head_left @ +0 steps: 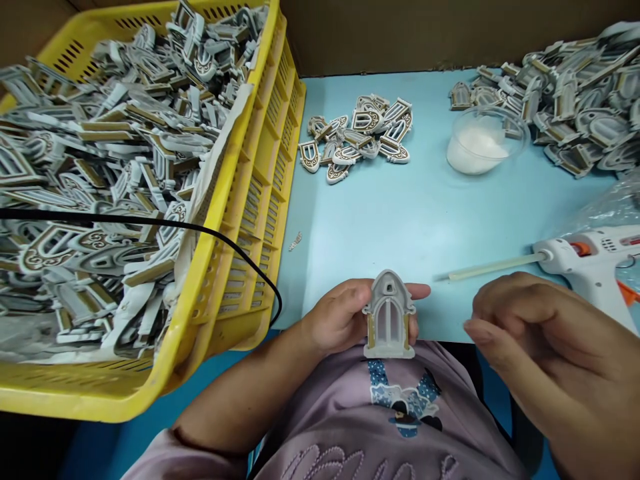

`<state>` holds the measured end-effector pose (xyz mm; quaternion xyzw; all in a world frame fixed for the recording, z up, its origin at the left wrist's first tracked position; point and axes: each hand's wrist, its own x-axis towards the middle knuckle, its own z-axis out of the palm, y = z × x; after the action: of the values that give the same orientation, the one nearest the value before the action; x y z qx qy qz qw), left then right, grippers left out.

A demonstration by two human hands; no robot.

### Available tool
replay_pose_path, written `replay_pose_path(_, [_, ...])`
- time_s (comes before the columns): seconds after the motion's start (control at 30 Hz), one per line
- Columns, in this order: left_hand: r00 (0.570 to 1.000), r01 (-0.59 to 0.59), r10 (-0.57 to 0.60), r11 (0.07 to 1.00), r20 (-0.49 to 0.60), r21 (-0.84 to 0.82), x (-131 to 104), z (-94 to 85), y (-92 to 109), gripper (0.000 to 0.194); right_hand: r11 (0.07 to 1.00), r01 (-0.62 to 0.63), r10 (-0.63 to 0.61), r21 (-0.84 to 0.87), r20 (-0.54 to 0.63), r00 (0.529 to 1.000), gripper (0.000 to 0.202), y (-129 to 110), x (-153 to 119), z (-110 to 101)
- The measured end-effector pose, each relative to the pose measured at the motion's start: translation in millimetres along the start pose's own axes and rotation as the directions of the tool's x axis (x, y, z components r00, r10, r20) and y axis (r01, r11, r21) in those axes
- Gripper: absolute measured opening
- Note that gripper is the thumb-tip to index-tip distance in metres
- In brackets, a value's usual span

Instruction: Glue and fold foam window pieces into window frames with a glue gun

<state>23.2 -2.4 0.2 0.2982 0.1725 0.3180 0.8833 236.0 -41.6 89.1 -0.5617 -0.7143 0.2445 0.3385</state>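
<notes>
Beyond the left grip (341, 317) a smooth pale-blue worktop (370, 223) runs back to a plain, dark-brown upright wall panel (375, 40), soft whitish glare lying just ahead of the grip, deeper-blue flat surface (110, 440) below and left.

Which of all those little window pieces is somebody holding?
The grey window piece in the left hand, pointed top away from the purple shirt. The others lie in the yellow crate or on the blue table.
</notes>
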Motion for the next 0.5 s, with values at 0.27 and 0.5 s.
replay_pose_path(0.27, [0.998,-0.016,0.018,1.000,0.055,-0.021,0.7,3.1,1.9,0.066,0.989,-0.073,0.069,-0.127,-0.036,0.997,0.011,-4.8,-3.0,9.0])
replay_pose_path(0.5, [0.998,0.014,-0.014,1.000,0.060,-0.006,-0.3,4.9,1.7,0.065,0.973,0.183,-0.180,-0.142,0.032,0.983,0.028,-3.1,5.0,8.2])
